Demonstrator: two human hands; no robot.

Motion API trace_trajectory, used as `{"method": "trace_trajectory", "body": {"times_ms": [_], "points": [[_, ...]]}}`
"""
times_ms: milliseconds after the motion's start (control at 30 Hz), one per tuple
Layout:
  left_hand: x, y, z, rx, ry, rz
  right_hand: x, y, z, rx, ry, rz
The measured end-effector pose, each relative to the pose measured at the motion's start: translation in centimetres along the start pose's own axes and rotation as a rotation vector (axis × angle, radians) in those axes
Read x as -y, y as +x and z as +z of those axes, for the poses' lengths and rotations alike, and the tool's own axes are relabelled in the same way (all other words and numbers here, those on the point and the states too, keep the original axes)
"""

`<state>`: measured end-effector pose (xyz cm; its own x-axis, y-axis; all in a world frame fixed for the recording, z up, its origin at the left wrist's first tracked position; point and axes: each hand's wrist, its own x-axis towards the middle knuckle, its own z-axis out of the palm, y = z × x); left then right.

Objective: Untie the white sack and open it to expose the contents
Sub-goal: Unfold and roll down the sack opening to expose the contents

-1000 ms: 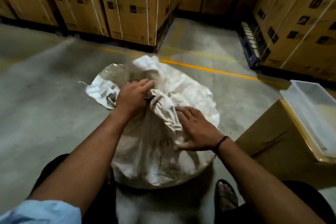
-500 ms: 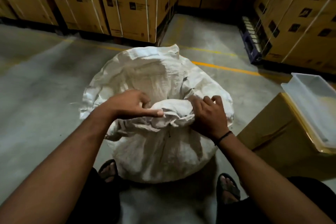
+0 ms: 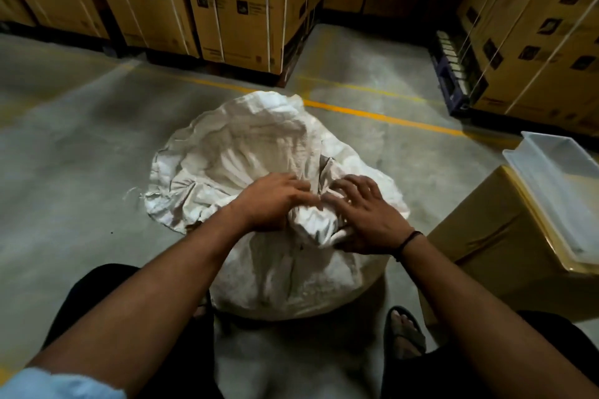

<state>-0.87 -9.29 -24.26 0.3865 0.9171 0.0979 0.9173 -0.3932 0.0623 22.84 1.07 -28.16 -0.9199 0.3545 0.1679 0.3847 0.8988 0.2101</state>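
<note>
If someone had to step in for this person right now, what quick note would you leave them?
Left hand: on the bunched neck of the white sack, fingers curled into the cloth.
Right hand: spread over the same bunch; whether it grips is unclear.
The sack stands on the concrete floor between the person's feet, beside a cardboard box carrying a clear plastic tray.
Done: the sack's top cloth is loose and spread out behind the hands.
Left: pull the bunched neck apart; no contents show yet.
</note>
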Motion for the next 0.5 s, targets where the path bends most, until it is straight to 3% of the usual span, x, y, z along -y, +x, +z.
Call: {"method": "trace_trajectory", "body": {"times_ms": [100, 200, 333, 500], "points": [[-0.1, 0.0, 0.6, 0.03, 0.04, 0.092, 1.4, -0.8, 1.3, 0.167, -0.072, -0.095], [-0.3, -0.4, 0.3, 0.01, -0.019, 0.116, 2.0, -1.6, 2.6, 0.241, -0.07, 0.007], [0.6, -1.2, -0.7, -0.04, -0.142, 0.06, -0.4, -1.5, 2.5, 0.069, -0.067, 0.227], [3.4, -2.7, -1.2, -0.171, -0.306, -0.152, -3.8, -1.7, -0.3, -0.324, -0.022, 0.499]]}}
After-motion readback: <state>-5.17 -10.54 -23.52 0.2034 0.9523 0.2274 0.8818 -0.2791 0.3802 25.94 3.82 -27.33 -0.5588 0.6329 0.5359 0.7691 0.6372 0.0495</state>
